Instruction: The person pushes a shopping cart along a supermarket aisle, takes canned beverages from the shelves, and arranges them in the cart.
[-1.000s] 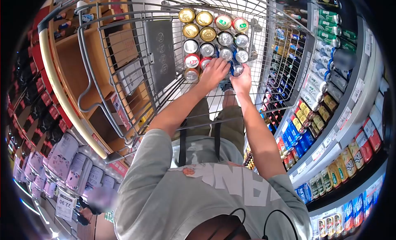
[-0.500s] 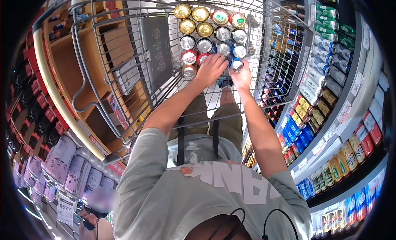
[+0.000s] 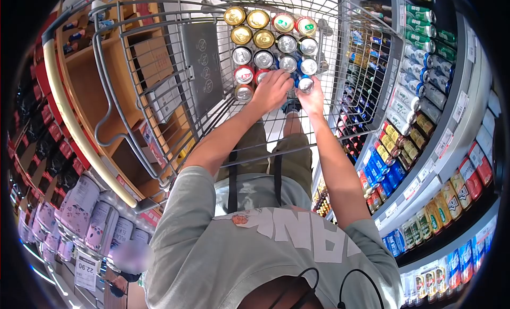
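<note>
Rows of upright cans stand in a wire shopping cart (image 3: pixel 244 149), with gold-topped cans (image 3: pixel 258 18) at the far end and silver-topped cans (image 3: pixel 264 58) nearer. My right hand (image 3: pixel 313 98) is wrapped round a blue can with a silver top (image 3: pixel 305 85) at the near right corner of the group. Beside it, my left hand (image 3: pixel 272 91) rests over the near row with its fingers bent onto the cans, between a red-rimmed can (image 3: pixel 244 74) and the blue one. What lies under its fingertips is hidden.
A dark panel (image 3: pixel 202 67) is on the cart's left side, and the cart's pale handle (image 3: pixel 79 133) curves down the left. Shelves of cans and bottles (image 3: pixel 419 112) run along the right. Wooden shelving (image 3: pixel 98 80) and purple packages (image 3: pixel 101 218) stand at left.
Over the last second the cart and its cans have shifted slightly left and up in view. Both hands stay at the near cans, my right hand still round the blue one.
</note>
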Motion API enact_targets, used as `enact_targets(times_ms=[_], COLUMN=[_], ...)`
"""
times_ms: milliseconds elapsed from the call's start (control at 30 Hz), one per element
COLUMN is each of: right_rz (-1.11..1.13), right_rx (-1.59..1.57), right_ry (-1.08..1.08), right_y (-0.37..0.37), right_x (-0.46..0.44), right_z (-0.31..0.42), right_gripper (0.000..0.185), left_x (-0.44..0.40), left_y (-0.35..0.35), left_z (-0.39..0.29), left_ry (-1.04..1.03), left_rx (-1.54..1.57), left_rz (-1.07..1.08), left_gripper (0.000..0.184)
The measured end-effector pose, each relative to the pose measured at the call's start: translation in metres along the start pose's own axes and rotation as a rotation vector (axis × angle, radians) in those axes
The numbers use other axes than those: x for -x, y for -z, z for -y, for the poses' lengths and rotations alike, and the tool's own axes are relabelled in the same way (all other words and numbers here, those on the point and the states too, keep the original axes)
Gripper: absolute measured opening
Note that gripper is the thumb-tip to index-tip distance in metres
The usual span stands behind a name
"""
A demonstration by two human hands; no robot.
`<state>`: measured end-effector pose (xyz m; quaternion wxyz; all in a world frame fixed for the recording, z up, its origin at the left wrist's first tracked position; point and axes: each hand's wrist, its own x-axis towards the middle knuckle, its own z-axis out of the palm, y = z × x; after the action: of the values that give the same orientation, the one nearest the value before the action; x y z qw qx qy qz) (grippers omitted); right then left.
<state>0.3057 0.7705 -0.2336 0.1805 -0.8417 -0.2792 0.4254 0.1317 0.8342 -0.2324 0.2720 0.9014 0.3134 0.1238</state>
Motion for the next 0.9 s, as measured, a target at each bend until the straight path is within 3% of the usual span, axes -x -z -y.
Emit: enact_targets(times_ms=[167,400,433,467,533,567,600,767,900], right_rz=[0.094,0.046,-0.014,-0.039,-0.060,-0.045,-0.087,-0.066,-0.181], right_rx=[-0.021,0.005,-0.005,-0.012,-0.161,-0.235,-0.307,-0.581,-0.703], right_ry=[0.160,0.131,0.158,0.162,0.156,0.103,0.190,0.341,0.371], right_y=[-0.004,0.035,0.040,0.045,0.061,0.073,0.078,0.131,0.130], right_x=[-0.008,0.021,0.028,0.035,0.050,0.065,0.075,0.162,0.233], right_z=[-0.027,-0.012,-0.014,-0.017,-0.016,-0.010,-0.011,-0.004,-0.064], right_gripper=[0.100,0.095,0.081,0.081,0.059,0.038,0.024,0.026,0.022], left_x=[0.002,0.000,0.002,0.004,0.005,0.010,0.012,0.009,0.009], left_y=[0.005,0.026,0.030,0.034,0.050,0.048,0.050,0.097,0.097], left_z=[-0.006,-0.040,-0.046,-0.053,-0.078,-0.086,-0.096,-0.170,-0.225], left_ry=[0.001,0.033,0.085,0.135,0.118,0.110,0.103,0.005,-0.106], left_rx=[0.049,0.180,0.295,0.409,0.432,0.476,0.514,0.548,0.466], left_rz=[-0.024,-0.067,0.010,0.090,0.094,0.128,0.162,0.279,0.414], left_gripper=[0.058,0.045,0.041,0.036,0.026,0.023,0.020,0.017,0.015])
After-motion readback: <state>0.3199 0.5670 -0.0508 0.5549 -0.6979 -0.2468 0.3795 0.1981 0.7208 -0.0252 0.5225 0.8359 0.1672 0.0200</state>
